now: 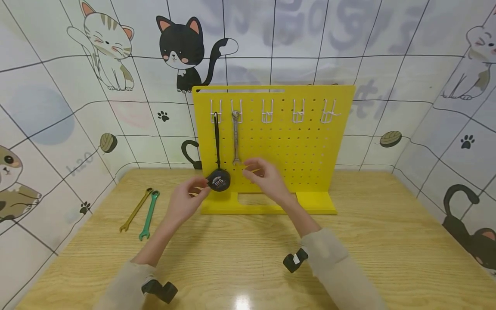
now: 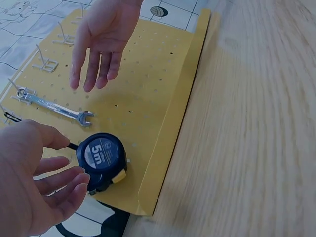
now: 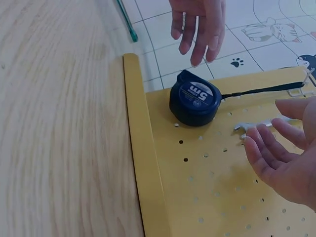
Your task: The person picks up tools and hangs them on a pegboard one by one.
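A black 5 m tape measure (image 1: pixel 219 180) hangs by its strap (image 1: pixel 217 140) from the leftmost hook of the yellow pegboard (image 1: pixel 263 150). Just left of it is my left hand (image 1: pixel 185 201), fingers loosely bent and not wrapped round it; whether a fingertip touches the case I cannot tell. On the second hook hangs a silver combination wrench (image 1: pixel 236 137), ring end up, open end down. My right hand (image 1: pixel 268 178) hovers close to the wrench's lower end with relaxed fingers, holding nothing. The right wrist view shows a gap between the left fingers and the tape measure (image 3: pixel 195 101).
Left of the board, a gold wrench (image 1: pixel 135 210) and a green wrench (image 1: pixel 149 215) lie side by side on the wooden table (image 1: pixel 248 245). Three white wire hooks (image 1: pixel 298 113) to the right on the board bear nothing. Cat-patterned wall covering (image 1: pixel 252 38) stands behind.
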The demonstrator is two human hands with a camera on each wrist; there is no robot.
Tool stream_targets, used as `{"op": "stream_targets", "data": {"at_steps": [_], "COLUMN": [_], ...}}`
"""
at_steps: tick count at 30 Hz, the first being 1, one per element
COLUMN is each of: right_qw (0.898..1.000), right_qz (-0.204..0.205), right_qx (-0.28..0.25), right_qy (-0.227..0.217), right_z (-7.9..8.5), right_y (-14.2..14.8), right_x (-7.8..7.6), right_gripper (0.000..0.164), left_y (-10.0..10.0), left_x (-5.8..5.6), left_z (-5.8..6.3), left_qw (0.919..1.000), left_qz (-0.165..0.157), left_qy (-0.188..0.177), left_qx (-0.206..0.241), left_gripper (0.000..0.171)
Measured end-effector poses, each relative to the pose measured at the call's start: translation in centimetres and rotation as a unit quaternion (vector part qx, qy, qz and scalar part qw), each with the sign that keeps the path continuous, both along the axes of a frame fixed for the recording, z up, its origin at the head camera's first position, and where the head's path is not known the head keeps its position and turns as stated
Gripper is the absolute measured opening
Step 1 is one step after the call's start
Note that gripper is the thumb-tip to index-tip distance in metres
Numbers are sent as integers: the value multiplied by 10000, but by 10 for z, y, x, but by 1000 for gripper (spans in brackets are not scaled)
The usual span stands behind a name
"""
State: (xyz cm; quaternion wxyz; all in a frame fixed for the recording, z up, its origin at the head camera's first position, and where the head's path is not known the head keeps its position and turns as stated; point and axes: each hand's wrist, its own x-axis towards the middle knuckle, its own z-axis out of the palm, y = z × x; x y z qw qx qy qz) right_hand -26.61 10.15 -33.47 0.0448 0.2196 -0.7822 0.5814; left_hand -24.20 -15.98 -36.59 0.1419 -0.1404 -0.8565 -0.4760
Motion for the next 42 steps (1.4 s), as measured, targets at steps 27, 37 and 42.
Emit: {"op": "stream_targets", "data": {"at_steps": [27,37,42], "right_qw": [9974,9946,9925], "right_qz": [635,915,1048], "right_qx": [8,-46,-102], "right_qy": [-331,-485,-614], "right_z": [-14,-24,-25], "right_y": [-36,-53,-58], "right_x": [12,12,13], "right_gripper": [37,36,35], "left_y": [-82,-114,-125], "left_x": [23,33,37], "left_z": [-20,-29,-32], "left_qw": [9947,9895,9865], "left_qz": [430,667,703], "left_qy": [-499,-889,-1013], "left_qx": [-786,-924,-1073], "left_gripper": [39,45,50]}}
